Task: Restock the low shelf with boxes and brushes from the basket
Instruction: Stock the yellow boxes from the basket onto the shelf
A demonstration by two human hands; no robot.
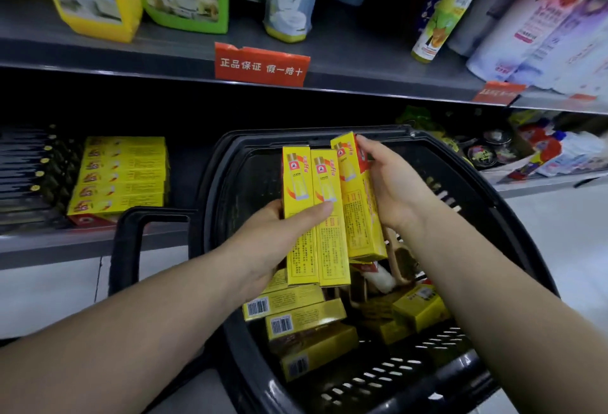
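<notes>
A black plastic basket [487, 203] stands on the floor in front of the low shelf [82, 245]. Above it my left hand [279, 236] grips two long yellow boxes [312, 232] held upright side by side. My right hand [391, 189] holds a third yellow box [357, 213] pressed against them on the right. More yellow boxes [302, 321] lie loose in the basket, with wooden-handled brushes [391, 272] partly buried among them. A stack of the same yellow boxes [121, 176] lies on the low shelf at the left.
Dark packaged items [26, 170] lie on the low shelf left of the stack. The upper shelf [362, 71] carries cleaning bottles and red price tags [261, 64]. Tins and packets [526, 150] fill the low shelf at the right. The basket's handle [128, 245] hangs over its left side.
</notes>
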